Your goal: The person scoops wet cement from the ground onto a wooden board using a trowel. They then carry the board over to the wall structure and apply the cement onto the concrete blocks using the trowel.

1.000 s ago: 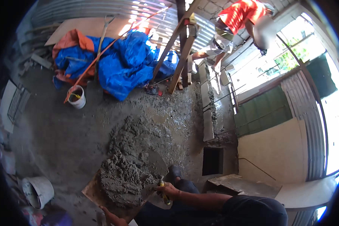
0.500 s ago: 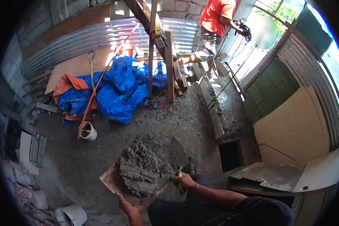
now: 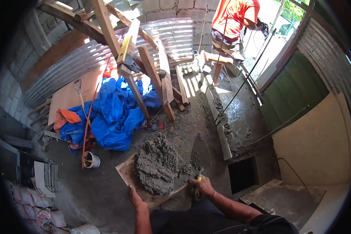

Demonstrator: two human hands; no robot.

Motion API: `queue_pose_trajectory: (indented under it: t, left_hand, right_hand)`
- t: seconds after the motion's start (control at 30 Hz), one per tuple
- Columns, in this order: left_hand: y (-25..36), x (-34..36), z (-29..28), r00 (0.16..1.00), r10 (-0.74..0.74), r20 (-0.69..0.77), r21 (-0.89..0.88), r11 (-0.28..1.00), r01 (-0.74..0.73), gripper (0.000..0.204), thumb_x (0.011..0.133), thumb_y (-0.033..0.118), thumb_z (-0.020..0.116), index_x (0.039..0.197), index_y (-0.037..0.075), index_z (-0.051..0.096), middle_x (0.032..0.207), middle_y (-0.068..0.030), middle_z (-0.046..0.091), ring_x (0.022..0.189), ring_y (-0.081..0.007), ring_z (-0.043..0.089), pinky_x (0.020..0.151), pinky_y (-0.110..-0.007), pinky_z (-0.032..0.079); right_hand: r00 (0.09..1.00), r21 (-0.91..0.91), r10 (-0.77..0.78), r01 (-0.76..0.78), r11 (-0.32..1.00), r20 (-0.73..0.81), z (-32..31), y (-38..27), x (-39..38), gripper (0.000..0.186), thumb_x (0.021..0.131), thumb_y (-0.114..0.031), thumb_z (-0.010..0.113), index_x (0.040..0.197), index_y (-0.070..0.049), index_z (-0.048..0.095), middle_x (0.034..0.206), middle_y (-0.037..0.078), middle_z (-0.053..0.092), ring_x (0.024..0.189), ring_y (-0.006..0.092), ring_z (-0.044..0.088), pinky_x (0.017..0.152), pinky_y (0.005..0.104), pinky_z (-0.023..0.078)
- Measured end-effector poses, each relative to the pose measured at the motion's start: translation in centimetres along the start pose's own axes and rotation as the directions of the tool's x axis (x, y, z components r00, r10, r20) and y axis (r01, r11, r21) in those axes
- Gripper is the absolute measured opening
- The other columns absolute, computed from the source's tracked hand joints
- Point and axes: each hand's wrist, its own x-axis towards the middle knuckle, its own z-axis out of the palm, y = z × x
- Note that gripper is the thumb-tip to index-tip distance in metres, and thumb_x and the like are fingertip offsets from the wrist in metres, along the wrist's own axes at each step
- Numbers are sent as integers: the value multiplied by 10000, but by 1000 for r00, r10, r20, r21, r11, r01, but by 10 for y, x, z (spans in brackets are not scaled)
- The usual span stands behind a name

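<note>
The left hand [image 3: 135, 198] holds the near edge of a flat brown wooden board [image 3: 125, 174], with its fingers clamped on the rim. The board carries a big heap of wet grey mortar [image 3: 156, 167], and this heap lies in the lower middle of the view, just in front of the person. The right hand [image 3: 203, 186] has its fingers closed around the yellow handle of a pointed steel trowel [image 3: 199, 154]. The blade of the trowel points away from the person, and it lies just beside the right side of the heap, over the grey concrete floor [image 3: 105, 195].

I judge the mortar to be heavy, soft and sticky; it will sag and can slide off if the board tilts. The board itself seems stiff, so it is best to take it at the edge or from below, under the load, and keep it level. The trowel is stiff and light, and one should take it only by the handle.

Further away there is a crumpled blue plastic tarpaulin [image 3: 113, 113], a small white bucket [image 3: 91, 160] and a leaning wooden frame [image 3: 144, 74]. Another person in a red shirt [image 3: 236, 17] stands at the far end, well apart from the board.
</note>
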Motion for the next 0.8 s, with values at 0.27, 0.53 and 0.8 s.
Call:
queue_pose_trajectory:
  t: [0.27, 0.53, 0.8]
  left_hand:
    - [29, 15, 238, 984, -80, 158, -68, 993, 92, 794, 910, 560, 603, 1427, -18, 433, 1437, -114, 463, 1257, -240, 479, 1057, -370, 389]
    - [92, 57, 452, 975, 8, 222, 61, 998, -22, 762, 909, 549, 618, 1353, -60, 505, 1367, -136, 525, 1183, -249, 523, 991, -366, 438]
    - [141, 165, 641, 960, 74, 271, 208, 969, -134, 665, 924, 518, 613, 1161, -103, 625, 1137, -150, 648, 964, -239, 590, 874, -373, 473]
  right_hand:
    - [987, -56, -89, 82, 995, -132, -106, -128, 116, 192, 848, -183, 694, 860, -22, 591, 723, 39, 610, 642, 118, 564, 585, 291, 458]
    - [962, -73, -140, 126, 989, -235, -149, -238, 253, 178, 835, -178, 690, 874, -13, 636, 747, 44, 629, 661, 122, 578, 607, 293, 473]
    - [933, -123, -87, 47, 991, -348, -154, -343, 406, 202, 855, -207, 712, 930, -41, 624, 795, 6, 611, 707, 95, 550, 646, 288, 462]
